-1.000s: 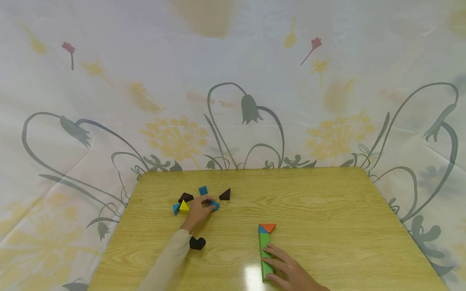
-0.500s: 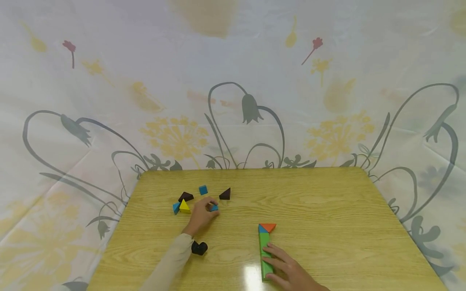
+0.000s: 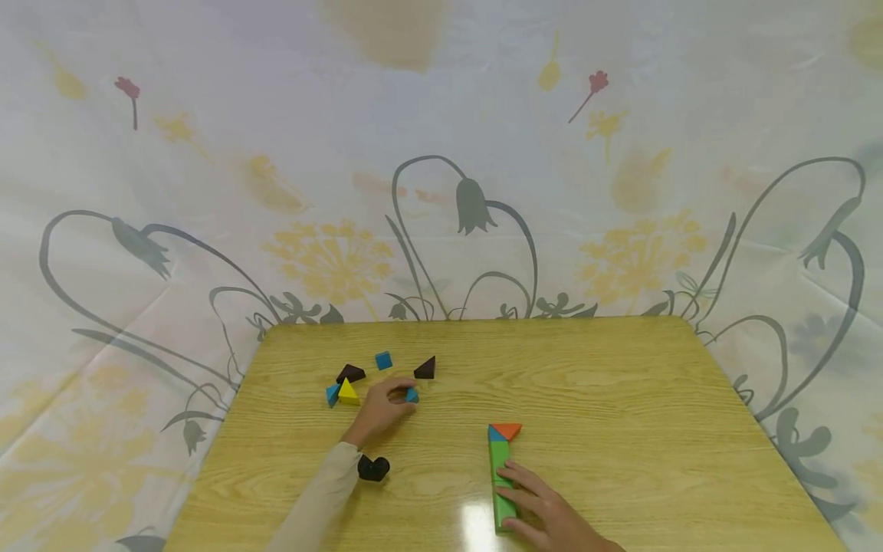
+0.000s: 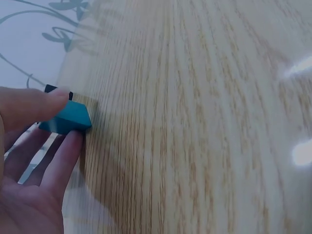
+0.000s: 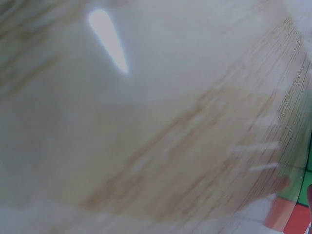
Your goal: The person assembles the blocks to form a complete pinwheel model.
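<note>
My left hand (image 3: 381, 412) pinches a small blue block (image 3: 411, 395) between thumb and fingertips, low over the wooden table. In the left wrist view this blue block (image 4: 70, 118) shows slanted faces. My right hand (image 3: 552, 512) rests its fingers along the side and top of a row of green blocks (image 3: 499, 454), fairly straight and spread. At the row's far end a blue triangle block (image 3: 495, 434) lies against an orange-red triangle block (image 3: 508, 431). In the right wrist view only a red block (image 5: 297, 220) and green block edges (image 5: 306, 187) show.
Around the left hand lie a yellow triangle (image 3: 348, 392), a blue block (image 3: 333, 395), a dark brown block (image 3: 351, 373), a blue cube (image 3: 383, 360) and a dark brown triangle (image 3: 426, 369). A black rounded object (image 3: 374, 468) is by the left sleeve. A patterned cloth (image 3: 441, 153) hangs behind the table.
The left hand has drawn back slightly toward the person, and the blue block at its fingertips has turned a little. The right hand and the green row keep their place.
</note>
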Demonstrator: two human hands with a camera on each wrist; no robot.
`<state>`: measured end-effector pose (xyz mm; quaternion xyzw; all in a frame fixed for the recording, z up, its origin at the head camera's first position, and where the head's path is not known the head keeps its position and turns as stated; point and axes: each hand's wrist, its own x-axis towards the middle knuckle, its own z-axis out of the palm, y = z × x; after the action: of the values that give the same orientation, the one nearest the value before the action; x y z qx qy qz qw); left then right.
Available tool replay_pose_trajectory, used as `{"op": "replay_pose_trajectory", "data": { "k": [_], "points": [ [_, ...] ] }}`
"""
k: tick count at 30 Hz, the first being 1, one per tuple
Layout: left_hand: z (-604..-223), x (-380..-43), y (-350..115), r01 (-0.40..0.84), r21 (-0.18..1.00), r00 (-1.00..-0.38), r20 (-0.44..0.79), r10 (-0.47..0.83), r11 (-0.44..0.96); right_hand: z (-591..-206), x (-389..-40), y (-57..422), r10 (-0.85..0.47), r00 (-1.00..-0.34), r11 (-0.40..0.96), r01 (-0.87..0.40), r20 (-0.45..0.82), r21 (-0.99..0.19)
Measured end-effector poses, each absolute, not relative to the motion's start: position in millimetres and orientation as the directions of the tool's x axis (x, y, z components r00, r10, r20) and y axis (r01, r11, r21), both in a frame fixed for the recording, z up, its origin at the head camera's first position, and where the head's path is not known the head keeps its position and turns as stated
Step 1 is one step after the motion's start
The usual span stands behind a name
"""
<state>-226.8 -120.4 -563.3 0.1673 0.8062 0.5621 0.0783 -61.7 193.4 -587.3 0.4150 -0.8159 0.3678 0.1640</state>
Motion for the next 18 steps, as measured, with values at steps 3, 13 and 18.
{"op": "replay_pose_trajectory", "data": {
  "k": [3,13,18],
  "points": [
    [-563.6,-227.0,-121.5,0.169,0.943,-0.928,0.054,0.369,0.285,-585.7,-61.5,193.4,-0.554,-0.601,0.382,-0.798,0.576,-0.465],
    [-558.7,-229.0,-118.9,0.207,0.917,-0.916,0.059,0.398,0.342,-585.9,-61.8,193.1,-0.559,-0.598,0.386,-0.8,0.574,-0.459],
    [-551.4,-231.7,-109.8,0.2,0.911,-0.903,0.03,0.428,0.359,-586.1,-62.0,193.1,-0.561,-0.597,0.383,-0.801,0.573,-0.46]
  ]
}}
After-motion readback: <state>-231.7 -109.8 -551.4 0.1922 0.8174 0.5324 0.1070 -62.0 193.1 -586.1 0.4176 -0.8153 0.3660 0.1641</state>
